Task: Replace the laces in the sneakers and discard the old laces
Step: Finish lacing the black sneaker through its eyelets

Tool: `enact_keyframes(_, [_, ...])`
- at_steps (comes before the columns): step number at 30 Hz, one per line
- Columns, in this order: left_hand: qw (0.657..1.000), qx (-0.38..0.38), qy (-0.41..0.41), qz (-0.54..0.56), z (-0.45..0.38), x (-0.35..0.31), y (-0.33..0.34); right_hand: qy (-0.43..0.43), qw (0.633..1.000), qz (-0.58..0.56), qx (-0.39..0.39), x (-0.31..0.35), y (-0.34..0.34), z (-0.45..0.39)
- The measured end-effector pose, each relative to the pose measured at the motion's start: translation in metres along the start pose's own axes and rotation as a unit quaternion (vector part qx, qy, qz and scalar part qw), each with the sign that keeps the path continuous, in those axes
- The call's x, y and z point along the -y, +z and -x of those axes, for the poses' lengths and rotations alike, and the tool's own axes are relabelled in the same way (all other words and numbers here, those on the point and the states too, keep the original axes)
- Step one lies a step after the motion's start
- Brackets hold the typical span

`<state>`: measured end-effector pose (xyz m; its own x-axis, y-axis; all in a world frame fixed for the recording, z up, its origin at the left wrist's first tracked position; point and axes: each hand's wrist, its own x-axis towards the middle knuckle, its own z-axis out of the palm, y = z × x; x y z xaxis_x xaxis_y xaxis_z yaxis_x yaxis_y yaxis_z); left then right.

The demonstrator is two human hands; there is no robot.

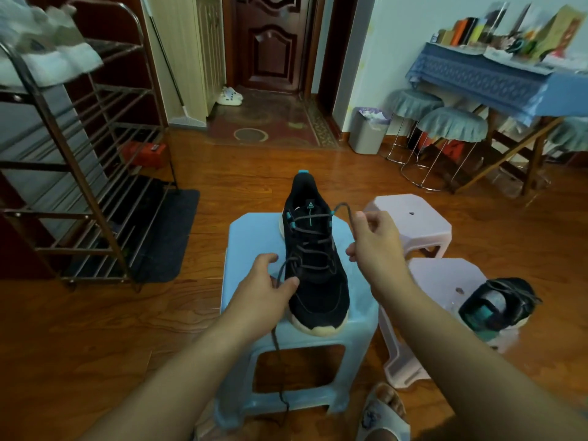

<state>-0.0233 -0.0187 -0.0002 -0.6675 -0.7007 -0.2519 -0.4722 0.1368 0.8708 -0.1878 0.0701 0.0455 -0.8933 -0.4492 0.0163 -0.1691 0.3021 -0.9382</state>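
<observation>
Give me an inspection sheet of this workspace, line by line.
Surface: blue stool on a wooden floor.
Job's things: black sneaker upright on the blue stool, dark lace threaded; second sneaker on its side on the near pink stool.
Clutter: far pink stool behind.
Hands: left hand pinches one lace end low; right hand pinches the other end, raised.
Cables: nothing seen; a lace tail hangs past the blue stool's front.
Surroundings: shoe rack left, bin by the wall, cloth-covered table right, door ahead.
</observation>
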Motion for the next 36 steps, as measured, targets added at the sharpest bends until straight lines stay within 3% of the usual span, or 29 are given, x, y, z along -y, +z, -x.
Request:
enact_keyframes(3, [0.992, 0.008, -0.068, 0.105, 0.009, 0.003, -0.004, -0.109, 0.994, 0.017, 0.01, -0.017, -0.007, 0.06])
enact_keyframes(6, [0.962, 0.04, -0.091, 0.255, 0.034, -0.005, -0.008, -0.135, 0.987, 0.018, 0.084, -0.032, -0.004, 0.112])
enact_keyframes(8, [0.918, 0.075, -0.077, 0.382, 0.055, -0.014, -0.011, -0.092, 0.981, -0.04, 0.169, -0.032, -0.003, 0.137])
enact_keyframes(10, [0.875, 0.105, -0.04, 0.471, 0.07, -0.024, -0.014, -0.023, 0.948, -0.14, 0.284, -0.031, -0.005, 0.152])
enact_keyframes(12, [0.855, 0.131, 0.0, 0.502, 0.077, -0.032, -0.015, 0.047, 0.894, -0.196, 0.399, -0.03, -0.011, 0.157])
enact_keyframes(14, [0.851, 0.13, 0.027, 0.508, 0.074, -0.037, -0.02, 0.071, 0.872, -0.155, 0.458, -0.036, -0.023, 0.151])
enact_keyframes(16, [0.843, 0.074, 0.046, 0.53, 0.062, -0.036, -0.034, 0.038, 0.913, -0.033, 0.404, -0.04, -0.037, 0.132])
enact_keyframes(19, [0.846, -0.04, 0.048, 0.53, 0.037, -0.025, -0.06, -0.045, 0.956, 0.18, 0.227, -0.049, -0.07, 0.082])
enact_keyframes(21, [0.88, -0.095, 0.035, 0.464, 0.027, -0.018, -0.065, -0.059, 0.95, 0.282, 0.123, -0.063, -0.092, 0.047])
enact_keyframes(23, [0.911, -0.131, 0.016, 0.39, 0.022, -0.013, -0.061, -0.019, 0.954, 0.296, 0.046, -0.071, -0.107, 0.02])
enact_keyframes(26, [0.946, -0.163, -0.007, 0.281, 0.016, -0.007, -0.051, 0.048, 0.938, 0.344, 0.022, -0.054, -0.119, -0.003])
enact_keyframes(28, [0.966, -0.2, 0.019, 0.162, 0.016, -0.008, -0.051, 0.048, 0.917, 0.395, -0.018, -0.037, -0.12, -0.013])
enact_keyframes(30, [0.969, -0.232, 0.065, 0.052, 0.016, -0.009, -0.055, 0.061, 0.941, 0.326, -0.061, -0.03, -0.118, -0.018])
enact_keyframes(33, [0.972, -0.219, 0.08, 0.007, 0.013, -0.007, -0.064, 0.084, 0.995, 0.037, -0.046, -0.041, -0.108, -0.02])
enact_keyframes(36, [0.977, -0.19, 0.075, -0.06, 0.006, -0.005, -0.064, 0.123, 0.967, -0.224, -0.025, -0.052, -0.093, -0.016])
